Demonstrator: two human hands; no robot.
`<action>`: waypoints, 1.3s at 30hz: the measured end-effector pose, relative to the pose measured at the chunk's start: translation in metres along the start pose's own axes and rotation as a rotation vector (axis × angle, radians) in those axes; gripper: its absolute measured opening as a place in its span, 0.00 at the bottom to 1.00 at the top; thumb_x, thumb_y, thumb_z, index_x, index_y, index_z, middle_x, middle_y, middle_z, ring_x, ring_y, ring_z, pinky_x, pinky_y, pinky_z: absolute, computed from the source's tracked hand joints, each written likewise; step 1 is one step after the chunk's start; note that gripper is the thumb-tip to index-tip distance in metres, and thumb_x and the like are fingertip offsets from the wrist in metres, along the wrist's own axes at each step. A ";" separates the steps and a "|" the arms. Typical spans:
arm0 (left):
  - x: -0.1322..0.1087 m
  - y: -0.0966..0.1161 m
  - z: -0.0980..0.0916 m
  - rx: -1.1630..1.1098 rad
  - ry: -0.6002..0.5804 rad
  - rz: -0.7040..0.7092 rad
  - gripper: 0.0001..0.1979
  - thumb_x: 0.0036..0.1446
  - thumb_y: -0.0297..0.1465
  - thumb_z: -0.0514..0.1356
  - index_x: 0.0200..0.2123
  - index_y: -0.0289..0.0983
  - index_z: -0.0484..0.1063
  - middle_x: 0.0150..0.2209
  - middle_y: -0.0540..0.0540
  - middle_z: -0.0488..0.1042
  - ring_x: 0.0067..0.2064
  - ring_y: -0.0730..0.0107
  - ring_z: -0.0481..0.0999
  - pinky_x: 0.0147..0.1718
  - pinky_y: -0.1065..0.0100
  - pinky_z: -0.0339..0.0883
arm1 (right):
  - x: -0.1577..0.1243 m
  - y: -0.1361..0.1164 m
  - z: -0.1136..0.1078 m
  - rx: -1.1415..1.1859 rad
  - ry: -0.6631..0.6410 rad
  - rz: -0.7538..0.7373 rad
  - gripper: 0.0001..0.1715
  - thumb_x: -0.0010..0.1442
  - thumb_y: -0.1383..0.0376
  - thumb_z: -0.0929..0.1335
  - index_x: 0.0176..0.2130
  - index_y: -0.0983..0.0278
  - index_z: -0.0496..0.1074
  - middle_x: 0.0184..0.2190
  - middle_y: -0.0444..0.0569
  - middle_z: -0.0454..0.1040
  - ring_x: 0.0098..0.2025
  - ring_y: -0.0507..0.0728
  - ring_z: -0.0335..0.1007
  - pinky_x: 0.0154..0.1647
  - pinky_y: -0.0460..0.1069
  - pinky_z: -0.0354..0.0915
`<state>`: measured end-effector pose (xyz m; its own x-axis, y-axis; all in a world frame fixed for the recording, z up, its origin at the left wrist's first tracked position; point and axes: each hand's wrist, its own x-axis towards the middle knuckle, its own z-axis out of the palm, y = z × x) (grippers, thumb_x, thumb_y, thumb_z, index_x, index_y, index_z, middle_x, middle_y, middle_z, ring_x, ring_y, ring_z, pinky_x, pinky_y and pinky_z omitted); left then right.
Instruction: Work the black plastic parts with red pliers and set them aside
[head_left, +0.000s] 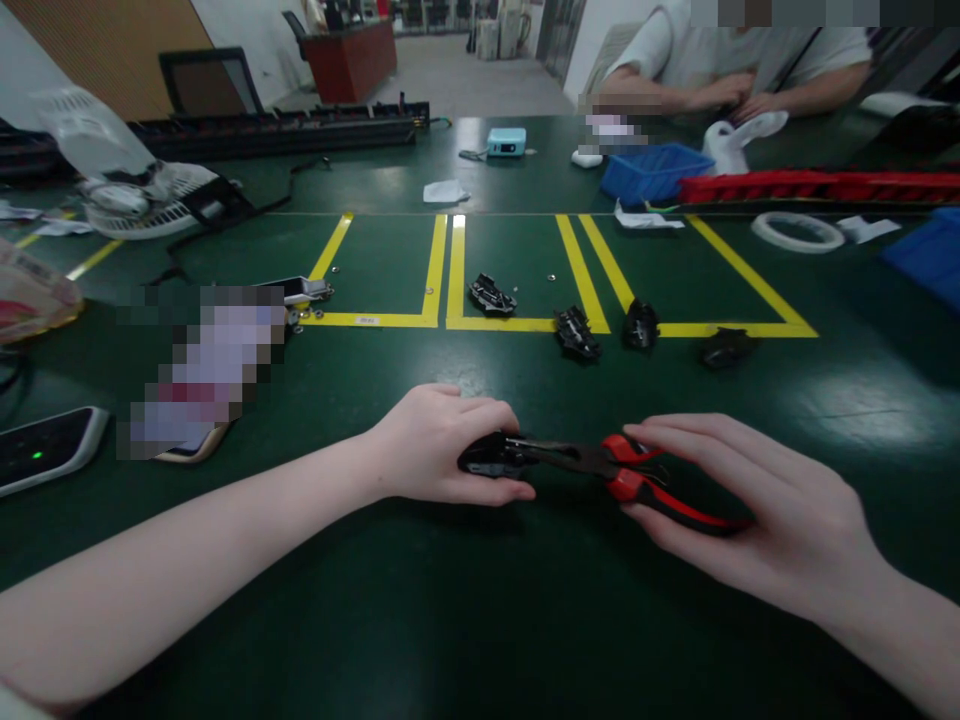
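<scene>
My left hand (442, 445) grips a small black plastic part (491, 456) between thumb and fingers, just above the green table. My right hand (765, 500) is closed around the red and black handles of needle-nose pliers (622, 468). The pliers' long jaws point left and reach the right end of the black part; whether they pinch it I cannot tell. Beyond my hands lie several similar black parts: one (493, 295) inside a yellow-taped box, one (577, 332) on the tape, one (641, 324) near it and one (726, 347) farther right.
A phone (217, 375) and small metal rings (304, 318) lie left. Farther back stand a white fan (142, 190), a light-blue device (506, 142), a blue bin (652, 172), a red strip (817, 186) and a tape roll (797, 232). Another person (735, 70) sits across the green table (480, 620).
</scene>
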<state>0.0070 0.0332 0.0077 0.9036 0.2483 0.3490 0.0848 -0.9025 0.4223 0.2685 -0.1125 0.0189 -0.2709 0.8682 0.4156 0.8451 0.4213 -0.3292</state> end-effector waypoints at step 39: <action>-0.002 -0.021 -0.015 0.057 -0.184 0.027 0.30 0.63 0.40 0.57 0.65 0.36 0.58 0.64 0.37 0.62 0.63 0.52 0.63 0.61 0.53 0.56 | 0.001 0.004 0.002 -0.031 -0.046 0.059 0.21 0.60 0.57 0.69 0.53 0.53 0.68 0.47 0.50 0.75 0.44 0.64 0.76 0.44 0.60 0.74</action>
<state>-0.0030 0.0573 0.0103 0.9670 0.1601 0.1981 0.0788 -0.9277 0.3650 0.2708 -0.1092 0.0166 -0.2402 0.9030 0.3563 0.8739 0.3610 -0.3256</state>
